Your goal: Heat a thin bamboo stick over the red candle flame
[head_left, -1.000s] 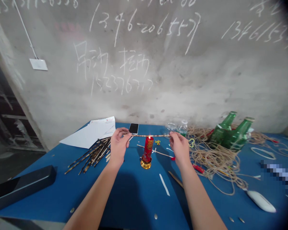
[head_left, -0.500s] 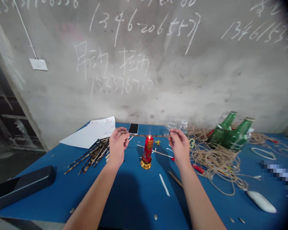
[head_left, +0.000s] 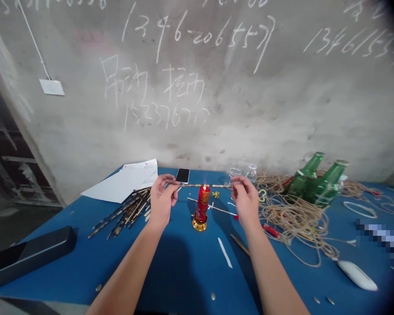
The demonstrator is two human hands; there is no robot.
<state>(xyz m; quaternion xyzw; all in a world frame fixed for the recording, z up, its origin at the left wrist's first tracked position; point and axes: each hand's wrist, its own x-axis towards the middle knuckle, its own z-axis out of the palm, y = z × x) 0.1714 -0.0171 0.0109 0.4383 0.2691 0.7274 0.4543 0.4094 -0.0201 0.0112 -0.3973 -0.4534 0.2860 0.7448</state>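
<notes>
A thin brown stick [head_left: 192, 186] with dark scorch-like marks is stretched level between my two hands. My left hand [head_left: 163, 197] pinches its left end, and my right hand [head_left: 244, 197] pinches its right end. Just at the stick's middle burns the flame of a red candle [head_left: 202, 203], upright in a gold holder [head_left: 199, 225]. Whether the flame touches the stick I cannot tell. Beside my left hand lies a pile of similar dark-marked sticks [head_left: 131, 210].
White papers [head_left: 118, 183] and a phone [head_left: 183, 176] lie at the back. To the right are coiled twine [head_left: 292, 218], two green bottles [head_left: 330, 183], a red lighter [head_left: 271, 230] and a white oval object [head_left: 357, 275]. A dark long case [head_left: 33, 256] sits at left.
My hands and the stick stay over the candle almost unmoved. The stick's dark marks look slightly different, as if it has turned or shifted a little.
</notes>
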